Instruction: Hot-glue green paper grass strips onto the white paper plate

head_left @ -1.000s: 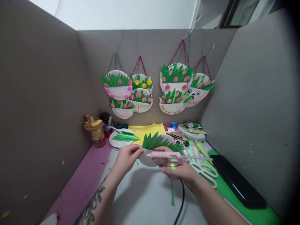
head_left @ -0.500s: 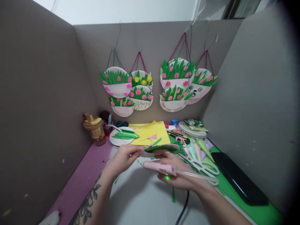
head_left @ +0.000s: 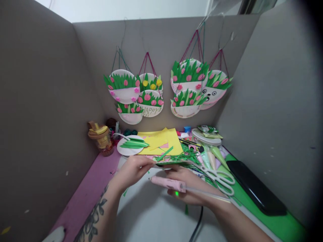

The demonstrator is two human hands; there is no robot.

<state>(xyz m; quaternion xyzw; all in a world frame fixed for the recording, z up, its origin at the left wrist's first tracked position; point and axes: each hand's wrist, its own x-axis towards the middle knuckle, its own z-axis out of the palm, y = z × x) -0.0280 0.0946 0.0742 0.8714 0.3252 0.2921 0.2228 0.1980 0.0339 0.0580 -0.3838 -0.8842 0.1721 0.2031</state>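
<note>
My left hand (head_left: 132,169) pinches the left edge of a half paper plate with green paper grass (head_left: 171,160), held nearly flat and edge-on to me. My right hand (head_left: 188,188) grips a pink glue gun (head_left: 168,183) with a green light lit; its nozzle points left, just below the plate. A clear glue stick juts out of the gun's back toward the right. The gun's black cord (head_left: 198,222) hangs down toward me.
Several finished plate baskets (head_left: 151,97) with paper flowers hang on the back wall. White scissors (head_left: 219,178), yellow paper (head_left: 164,139), a plate with green leaves (head_left: 130,146), a lidded jar (head_left: 101,137), stacked plates (head_left: 205,139) and a black slab (head_left: 256,191) surround the white work surface (head_left: 156,215).
The plate with grass has tipped from upright and facing me to nearly flat. The glue gun has dropped lower, under the plate. The view has tilted slightly downward.
</note>
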